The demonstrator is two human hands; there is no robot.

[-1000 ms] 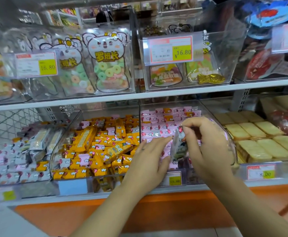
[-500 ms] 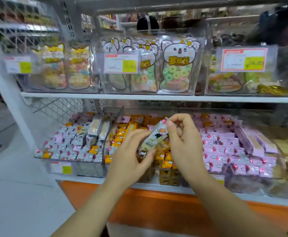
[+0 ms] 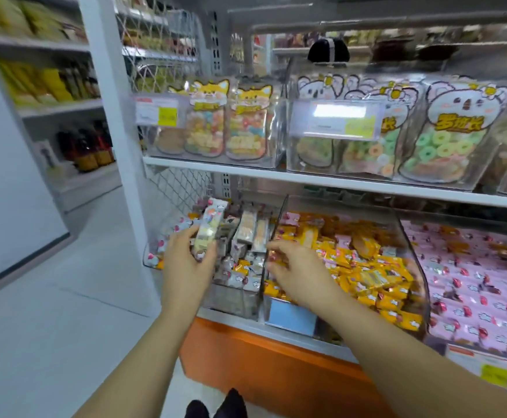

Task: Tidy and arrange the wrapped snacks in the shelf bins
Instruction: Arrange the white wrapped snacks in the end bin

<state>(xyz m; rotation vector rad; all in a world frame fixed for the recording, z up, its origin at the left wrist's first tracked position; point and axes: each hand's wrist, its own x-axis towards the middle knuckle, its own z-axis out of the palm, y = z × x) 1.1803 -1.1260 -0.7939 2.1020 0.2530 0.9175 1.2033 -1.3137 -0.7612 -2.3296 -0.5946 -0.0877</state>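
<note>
My left hand (image 3: 187, 260) grips a long wrapped snack bar (image 3: 208, 226) with a cartoon print, held upright over the leftmost clear bin (image 3: 231, 300). That bin holds grey and pale wrapped snacks (image 3: 247, 230). My right hand (image 3: 294, 267) reaches over the dividing wall toward the middle bin (image 3: 421, 267), fingers loosely spread, holding nothing. The middle bin is heaped with yellow wrapped snacks (image 3: 366, 267). A third bin to the right holds pink wrapped snacks (image 3: 472, 285).
On the shelf above stand clear bins with bagged gummy candy (image 3: 445, 140) and price labels (image 3: 335, 119). An orange base panel (image 3: 276, 366) runs under the bins. A white upright post (image 3: 110, 116) bounds the shelf on the left, with an aisle and another shelf beyond.
The view has swung left. The snack bar passed from both hands to my left hand alone and moved over the left bin. My right hand let go and spread toward the yellow bin.
</note>
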